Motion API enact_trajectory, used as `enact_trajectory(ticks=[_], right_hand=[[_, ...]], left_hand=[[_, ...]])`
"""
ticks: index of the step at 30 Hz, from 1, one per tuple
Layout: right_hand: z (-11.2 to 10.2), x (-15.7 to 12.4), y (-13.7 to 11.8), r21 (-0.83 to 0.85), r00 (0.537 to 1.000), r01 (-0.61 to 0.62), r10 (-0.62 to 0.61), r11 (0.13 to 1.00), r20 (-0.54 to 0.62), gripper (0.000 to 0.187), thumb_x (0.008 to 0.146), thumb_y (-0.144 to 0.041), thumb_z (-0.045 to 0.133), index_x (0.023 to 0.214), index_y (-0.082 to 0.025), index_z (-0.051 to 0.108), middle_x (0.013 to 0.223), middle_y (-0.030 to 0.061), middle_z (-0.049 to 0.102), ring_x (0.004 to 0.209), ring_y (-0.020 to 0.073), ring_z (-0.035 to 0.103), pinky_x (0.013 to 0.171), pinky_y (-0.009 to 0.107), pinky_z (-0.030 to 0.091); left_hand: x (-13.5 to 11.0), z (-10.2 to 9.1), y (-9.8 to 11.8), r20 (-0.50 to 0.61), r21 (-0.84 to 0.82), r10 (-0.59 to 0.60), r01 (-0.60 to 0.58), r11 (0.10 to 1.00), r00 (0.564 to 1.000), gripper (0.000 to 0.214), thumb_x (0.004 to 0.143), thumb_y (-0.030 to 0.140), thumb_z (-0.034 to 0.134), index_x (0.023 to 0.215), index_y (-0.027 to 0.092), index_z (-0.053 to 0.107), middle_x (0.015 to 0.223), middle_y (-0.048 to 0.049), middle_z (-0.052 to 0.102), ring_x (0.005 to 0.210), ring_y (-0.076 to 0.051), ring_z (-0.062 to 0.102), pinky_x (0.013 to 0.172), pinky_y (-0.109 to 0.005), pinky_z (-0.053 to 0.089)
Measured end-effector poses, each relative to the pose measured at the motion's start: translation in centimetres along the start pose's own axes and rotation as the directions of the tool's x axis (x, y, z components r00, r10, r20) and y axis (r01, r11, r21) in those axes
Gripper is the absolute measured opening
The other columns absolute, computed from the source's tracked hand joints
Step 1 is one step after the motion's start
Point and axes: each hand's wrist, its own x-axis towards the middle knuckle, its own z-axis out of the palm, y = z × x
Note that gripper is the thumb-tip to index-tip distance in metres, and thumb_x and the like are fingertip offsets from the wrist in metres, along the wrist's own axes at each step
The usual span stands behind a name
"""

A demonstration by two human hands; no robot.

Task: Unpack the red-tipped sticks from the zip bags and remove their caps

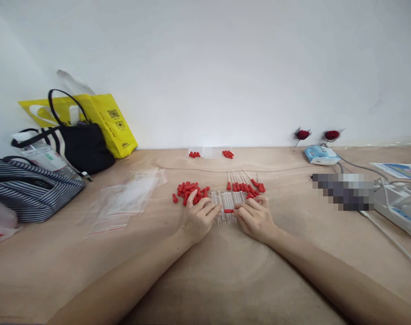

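My left hand [199,215] and my right hand [254,215] meet over a row of clear glass tubes [227,198] lying on the wooden table [205,271]. Between the fingertips of both hands is a small red rubber cap [229,211], pinched from each side. A loose heap of red caps [191,191] lies just beyond my left hand. Several tubes fitted with red caps [245,184] lie beyond my right hand. Both hands have their fingers curled together.
Clear zip bags [129,196] lie to the left. A striped bag [29,187], a black handbag [85,146] and a yellow bag [107,117] stand at the far left. More small packs with red caps [210,154] sit by the wall. Cables, a white device [321,155] and two red flowers are at right.
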Motion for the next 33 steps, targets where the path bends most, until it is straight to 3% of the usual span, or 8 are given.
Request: enact_trajectory(ticks=[3,5,9,19,33], right_hand=[[0.2,0.0,-0.2,0.009,1.000,-0.016,0.016,1.000,-0.001,0.014,0.080,-0.022,0.051,0.068,-0.019,0.054,0.070,-0.0033,0.065,0.062,0.0092,0.047,0.077,0.033,0.025],[0.4,0.1,-0.3,0.018,0.999,-0.051,0.051,0.999,0.009,0.009,0.080,-0.027,0.052,0.079,-0.020,0.058,0.077,-0.0023,0.066,0.068,0.0106,0.050,0.082,0.035,0.024],[0.7,0.6,-0.6,0.023,0.999,-0.043,0.043,0.999,0.002,0.019,0.079,-0.029,0.054,0.096,-0.024,0.059,0.084,-0.0023,0.067,0.081,0.0137,0.054,0.095,0.042,0.018],[1.0,-0.2,-0.5,0.031,0.991,0.081,-0.078,0.996,-0.105,0.013,0.080,-0.019,0.053,0.088,-0.026,0.060,0.077,-0.0065,0.069,0.095,0.0143,0.058,0.102,0.048,0.010],[-0.1,-0.3,-0.6,0.135,0.994,0.044,-0.031,0.990,-0.101,0.014,0.078,-0.018,0.051,0.081,-0.027,0.062,0.067,-0.0079,0.067,0.086,0.0141,0.060,0.099,0.048,0.012]], left_hand=[[0.0,0.2,-0.2,0.048,-0.070,0.005,-0.002,0.998,0.999,0.018,0.084,0.021,0.046,0.088,0.021,0.063,0.072,0.0017,0.068,0.079,-0.014,0.060,0.103,-0.049,0.016],[0.0,0.4,-0.4,0.043,-0.099,0.018,-0.013,0.995,0.999,0.018,0.084,0.019,0.045,0.088,0.020,0.063,0.080,-0.0001,0.069,0.087,-0.016,0.060,0.103,-0.048,0.019],[0.0,0.7,-0.7,0.006,-0.119,0.051,-0.050,0.992,0.999,0.019,0.082,0.015,0.045,0.092,0.018,0.062,0.099,-0.0028,0.066,0.102,-0.019,0.055,0.104,-0.050,0.019],[-0.6,0.4,-0.9,-0.018,-0.138,0.121,-0.123,0.983,0.992,0.017,0.080,0.013,0.048,0.087,0.017,0.062,0.097,-0.0029,0.067,0.104,-0.019,0.055,0.107,-0.051,0.012],[-0.7,-0.2,-0.9,-0.010,-0.206,0.090,-0.090,0.974,0.996,0.019,0.081,0.011,0.044,0.087,0.018,0.061,0.094,-0.0027,0.067,0.099,-0.017,0.057,0.106,-0.050,0.013]])
